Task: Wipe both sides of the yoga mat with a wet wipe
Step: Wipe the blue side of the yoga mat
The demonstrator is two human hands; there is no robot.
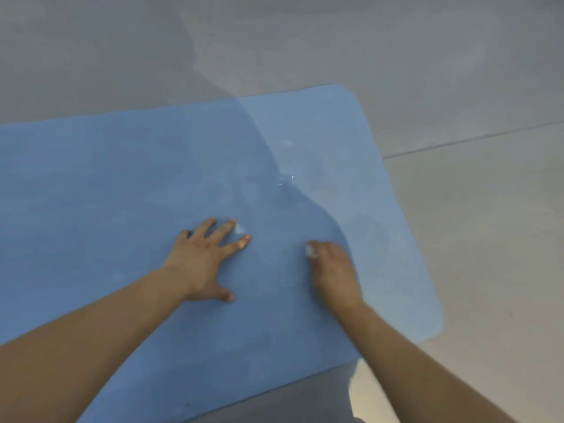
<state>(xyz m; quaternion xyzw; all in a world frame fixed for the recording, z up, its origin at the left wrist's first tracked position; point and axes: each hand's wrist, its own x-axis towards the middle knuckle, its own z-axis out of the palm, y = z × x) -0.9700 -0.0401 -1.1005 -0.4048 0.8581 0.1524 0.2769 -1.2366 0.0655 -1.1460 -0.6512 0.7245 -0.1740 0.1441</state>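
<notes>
A blue yoga mat (122, 184) lies flat on the floor and runs off the left edge of the view; its right end has rounded corners. My left hand (204, 257) rests flat on the mat with fingers spread, pressing it down. My right hand (334, 270) is closed on a small white wet wipe (311, 251), which shows only at the fingertips and touches the mat. A small white spot lies on the mat just beyond my left fingertips. Faint pale streaks mark the mat's right part.
Grey tiled floor (457, 87) surrounds the mat, with a grout line (473, 138) at the right. My shadow covers the mat's middle and the floor at the upper left. The mat's near edge runs along the bottom of the view.
</notes>
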